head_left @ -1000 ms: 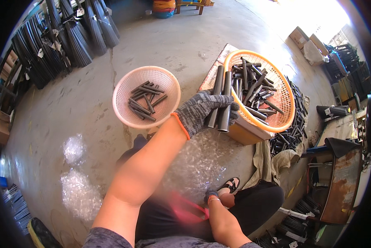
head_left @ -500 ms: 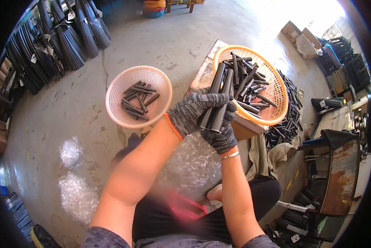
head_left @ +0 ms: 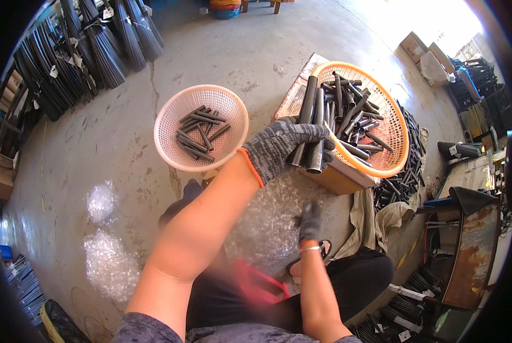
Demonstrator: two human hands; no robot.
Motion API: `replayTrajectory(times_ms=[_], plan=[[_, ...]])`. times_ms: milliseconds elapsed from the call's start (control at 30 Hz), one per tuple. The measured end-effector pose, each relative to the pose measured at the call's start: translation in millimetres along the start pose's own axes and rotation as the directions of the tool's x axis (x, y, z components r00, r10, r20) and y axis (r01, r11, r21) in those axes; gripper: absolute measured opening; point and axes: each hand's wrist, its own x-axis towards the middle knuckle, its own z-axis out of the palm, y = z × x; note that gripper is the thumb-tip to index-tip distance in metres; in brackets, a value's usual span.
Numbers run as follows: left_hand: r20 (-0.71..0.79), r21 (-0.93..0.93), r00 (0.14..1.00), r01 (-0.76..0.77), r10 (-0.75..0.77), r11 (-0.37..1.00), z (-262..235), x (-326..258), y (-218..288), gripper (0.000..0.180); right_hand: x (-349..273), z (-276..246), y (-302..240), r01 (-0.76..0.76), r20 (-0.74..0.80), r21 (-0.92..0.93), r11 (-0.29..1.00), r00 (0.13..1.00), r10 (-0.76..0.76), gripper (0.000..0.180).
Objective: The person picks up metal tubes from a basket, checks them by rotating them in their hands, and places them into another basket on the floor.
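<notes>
My left hand (head_left: pixel 290 140), in a dark grey knit glove with an orange cuff, is closed around two black tubes (head_left: pixel 317 137). They stand side by side, slightly tilted, in front of the orange basket (head_left: pixel 401 123), which is heaped with similar black tubes (head_left: pixel 353 114). My right hand (head_left: pixel 310 222), also gloved, hangs lower, above clear plastic scraps (head_left: pixel 267 223); its fingers are smeared by motion. A pale pink basket (head_left: pixel 163 146) to the left holds several thinner black tubes (head_left: pixel 201 132).
The orange basket rests on a box (head_left: pixel 347 178). Behind it, many black tubes (head_left: pixel 407 166) lie on a cloth sheet (head_left: pixel 361 223). Bags of clear plastic (head_left: pixel 110 266) sit on the floor at left. Bundled black rods (head_left: pixel 101 51) stand far left; a rusty metal panel (head_left: pixel 470 246) is at right.
My right hand has let go of the tubes' lower ends and dropped down toward my lap. My left hand still grips both tubes, slightly farther right in view.
</notes>
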Motion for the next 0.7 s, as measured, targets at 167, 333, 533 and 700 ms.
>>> replayTrajectory(times_ms=[167,333,533,700], plan=[[0.134,-0.101,0.991,0.036,-0.022,0.994,12,12,-15,0.026,-51,59,-204,0.737,0.376,0.290,0.611,0.499,-0.781,0.060],[0.226,-0.150,0.973,-0.008,0.042,0.989,10,4,-1,0.031,-21,61,-182,0.944,0.524,-0.040,0.326,0.298,-0.798,0.040],[0.062,0.020,0.997,-0.053,0.052,0.998,6,-2,4,0.027,6,-45,38,0.656,0.703,-0.711,-0.254,0.660,-0.265,0.026],[0.047,0.037,0.994,-0.103,0.101,0.994,14,-3,8,0.028,18,-125,160,0.413,0.379,-0.897,-0.160,0.902,0.205,0.050]])
